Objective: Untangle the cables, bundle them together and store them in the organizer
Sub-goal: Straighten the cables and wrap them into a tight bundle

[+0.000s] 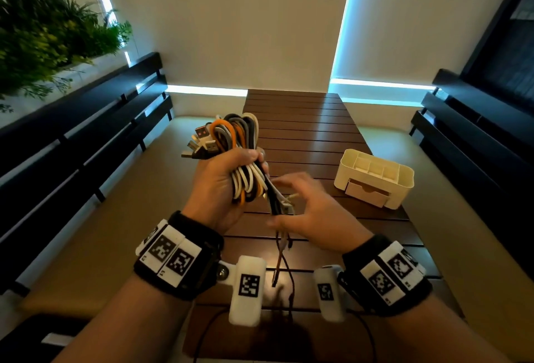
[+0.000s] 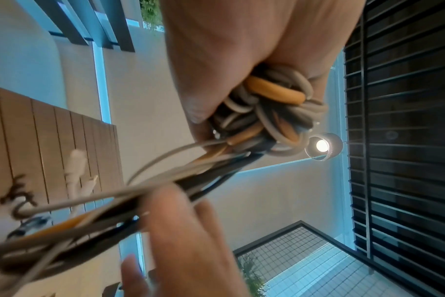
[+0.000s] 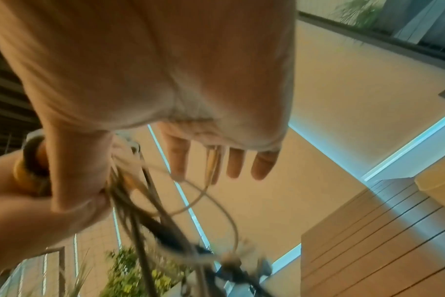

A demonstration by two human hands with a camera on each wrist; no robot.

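My left hand (image 1: 228, 180) grips a bundle of looped cables (image 1: 239, 137), white, orange, grey and black, held up over the table's left side. USB plugs stick out at the bundle's upper left. Its loose ends (image 1: 281, 206) hang down from the fist. My right hand (image 1: 303, 206), blurred, is beside those ends with its fingers (image 3: 235, 164) straight and spread; a thin pale cable loops past them. From the left wrist, the cable bundle (image 2: 272, 108) fills the left hand (image 2: 216, 60), and the right hand (image 2: 186, 231) touches the trailing strands. The cream organizer (image 1: 375, 177) stands empty on the right.
The brown slatted table (image 1: 303, 131) runs away from me between two cushioned benches with dark slatted backs. A plant (image 1: 43, 30) stands at the upper left. A dark twisted wire (image 2: 18, 195) lies on the table beneath the hanging ends. The organizer has one small front drawer.
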